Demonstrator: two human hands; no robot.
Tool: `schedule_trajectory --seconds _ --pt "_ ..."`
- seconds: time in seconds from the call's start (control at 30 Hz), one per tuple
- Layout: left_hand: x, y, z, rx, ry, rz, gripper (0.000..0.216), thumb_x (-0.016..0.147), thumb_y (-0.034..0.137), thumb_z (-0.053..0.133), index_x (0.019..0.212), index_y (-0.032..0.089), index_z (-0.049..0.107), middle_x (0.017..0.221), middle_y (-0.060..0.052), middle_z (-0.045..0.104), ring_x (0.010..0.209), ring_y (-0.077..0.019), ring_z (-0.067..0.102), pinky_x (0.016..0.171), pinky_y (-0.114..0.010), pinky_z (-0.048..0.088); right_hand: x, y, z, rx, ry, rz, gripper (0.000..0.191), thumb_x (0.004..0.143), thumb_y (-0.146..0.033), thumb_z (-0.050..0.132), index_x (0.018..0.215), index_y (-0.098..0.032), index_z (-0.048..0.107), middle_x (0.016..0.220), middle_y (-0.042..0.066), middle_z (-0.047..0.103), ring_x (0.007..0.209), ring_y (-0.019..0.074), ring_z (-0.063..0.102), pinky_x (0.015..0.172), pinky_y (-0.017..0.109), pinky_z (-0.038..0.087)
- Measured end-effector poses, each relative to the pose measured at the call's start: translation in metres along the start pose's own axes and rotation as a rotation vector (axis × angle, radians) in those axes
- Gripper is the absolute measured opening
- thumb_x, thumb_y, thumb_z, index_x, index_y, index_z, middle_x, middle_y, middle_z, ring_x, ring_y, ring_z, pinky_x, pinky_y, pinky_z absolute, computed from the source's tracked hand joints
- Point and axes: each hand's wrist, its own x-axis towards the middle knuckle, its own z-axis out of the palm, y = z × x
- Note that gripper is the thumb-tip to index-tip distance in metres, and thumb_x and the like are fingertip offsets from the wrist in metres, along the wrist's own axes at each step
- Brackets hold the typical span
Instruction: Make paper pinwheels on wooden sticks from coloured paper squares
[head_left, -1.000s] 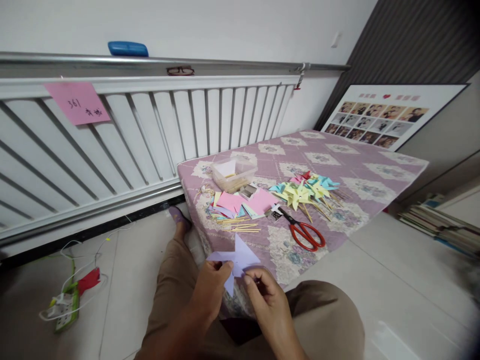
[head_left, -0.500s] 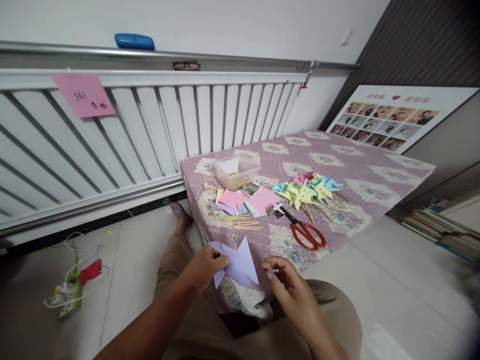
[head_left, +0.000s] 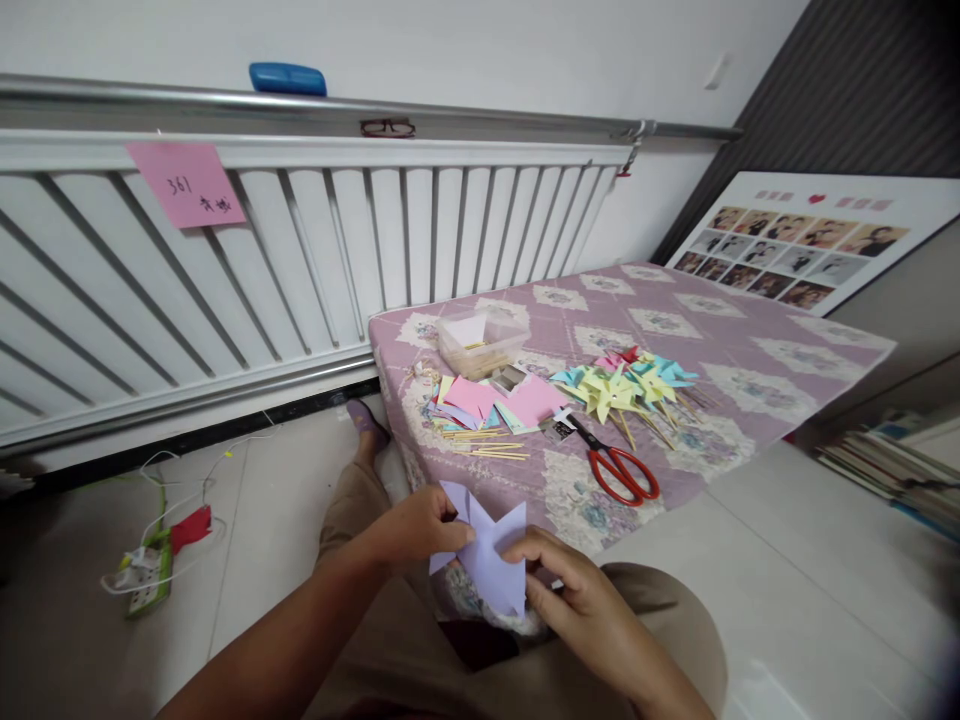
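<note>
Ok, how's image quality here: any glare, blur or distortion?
Head view: purple paper fairly sharp; pale glare on the floor at lower right; books soft near the right edge; upper-right corner darkened; radiator slats fanning out leftward.

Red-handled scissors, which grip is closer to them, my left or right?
Right. The right grip is left of the scissors and nearer you; the left grip is farther left, across the purple paper.

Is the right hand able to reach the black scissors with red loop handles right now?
Probably yes: the scissors lie just beyond the right hand, with nothing covering their handles, though its fingers are on the pale purple paper.
</note>
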Motion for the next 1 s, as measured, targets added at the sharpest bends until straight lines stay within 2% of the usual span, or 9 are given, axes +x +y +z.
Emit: schedule_trajectory --seconds 0.23,0.4,0.6,0.77,0.87,1.0 --pt "-0.001 0.001 0.006 0.031 -0.006 0.034 0.014 0.064 0.013 0.05 0.064 0.016 0.063 0.054 0.003 0.056 0.049 -0.0089 0.045 0.047 -0.02 0.033 -0.004 0.0 -0.006 0.144 -0.019 0.06 0.01 0.086 -0.022 0.054 0.087 -0.024 0.064 0.082 0.0 0.062 0.076 0.0179 0.057 0.069 0.027 0.046" --pt "0.001 -0.001 0.01 0.133 0.009 0.044 0.013 0.065 0.015 0.05 0.064 0.015 0.063 0.053 0.003 0.055 0.048 -0.0086 0.043 0.047 -0.021 0.031 0.0 -0.003 -0.001 0.17 0.03 0.091 0.014 0.089 -0.028 0.055 0.078 -0.022 0.061 0.074 -0.001 0.058 0.068 0.0159 0.053 0.062 0.025 0.044" --pt "0.006 -0.016 0.017 0.275 0.118 -0.026 0.015 0.068 0.021 0.05 0.064 0.015 0.063 0.051 0.002 0.054 0.044 -0.0098 0.043 0.044 -0.023 0.03 0.007 -0.001 0.011 0.075 0.158 0.136 0.021 0.087 -0.031 0.054 0.069 -0.021 0.057 0.067 -0.002 0.055 0.063 0.0152 0.052 0.057 0.024 0.042" --pt "0.005 -0.015 0.023 0.224 0.154 -0.047 0.015 0.068 0.022 0.05 0.066 0.016 0.063 0.052 0.002 0.055 0.045 -0.0108 0.045 0.044 -0.023 0.031 0.01 0.001 0.015 -0.088 0.237 0.14 0.02 0.084 -0.029 0.056 0.065 -0.021 0.057 0.067 -0.002 0.056 0.061 0.0153 0.053 0.055 0.024 0.04" --pt "0.004 -0.014 0.026 0.181 0.164 -0.053 0.013 0.068 0.022 0.051 0.066 0.016 0.062 0.054 0.002 0.055 0.047 -0.0117 0.047 0.046 -0.023 0.034 0.01 0.002 0.017 -0.111 0.264 0.144 0.02 0.083 -0.029 0.056 0.065 -0.021 0.056 0.068 -0.001 0.055 0.062 0.0154 0.055 0.056 0.024 0.041" --pt "0.005 -0.014 0.029 0.225 0.215 -0.078 0.011 0.067 0.02 0.052 0.059 0.017 0.059 0.05 0.002 0.052 0.045 -0.0109 0.044 0.043 -0.023 0.029 0.012 0.002 0.019 -0.103 0.275 0.175 0.02 0.083 -0.03 0.056 0.065 -0.021 0.057 0.067 -0.001 0.054 0.06 0.015 0.055 0.052 0.024 0.039"
